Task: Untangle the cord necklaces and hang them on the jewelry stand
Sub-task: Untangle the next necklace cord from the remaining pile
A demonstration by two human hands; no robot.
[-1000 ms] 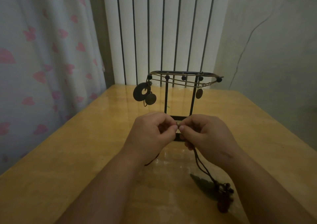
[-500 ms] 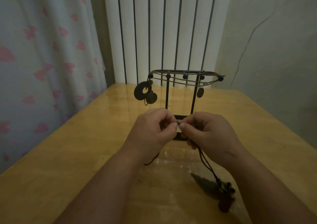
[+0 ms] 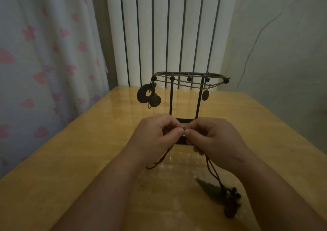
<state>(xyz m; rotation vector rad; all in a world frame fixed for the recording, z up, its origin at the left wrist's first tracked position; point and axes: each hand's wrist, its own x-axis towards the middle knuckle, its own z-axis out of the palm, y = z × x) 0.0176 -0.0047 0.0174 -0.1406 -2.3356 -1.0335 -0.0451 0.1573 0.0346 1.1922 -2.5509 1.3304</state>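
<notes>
Cord necklace (image 3: 213, 172) is pinched at one small spot between your thumbs and forefingers, just in front of the base of the jewelry stand (image 3: 171, 98). Your left hand (image 3: 155, 138) and right hand (image 3: 215, 140) are both curled, thumb tips nearly touching, each nipping the dark cord; what sits between the tips is too small to tell. From under your left hand a short loose end (image 3: 155, 165) trails down toward the table (image 3: 70, 160). From under your right hand two strands run down and toward you to a cluster of dark beads (image 3: 233, 194), a leaf-shaped pendant (image 3: 210, 189) and a reddish piece (image 3: 230, 211), all lying on the tabletop beside your right forearm. Beyond your hands the black stand is upright, with a second necklace (image 3: 185, 84) draped along its top bar. A ring-shaped pendant (image 3: 144, 93) and a round disc (image 3: 155, 100) hang at its left end, and an oval pendant (image 3: 205, 95) hangs by the right post. Behind the table you have a ribbed white radiator (image 3: 159, 27), a curtain with pink shapes (image 3: 44, 54) on the left, and a thin cable (image 3: 256, 41) on the wall to the right.
</notes>
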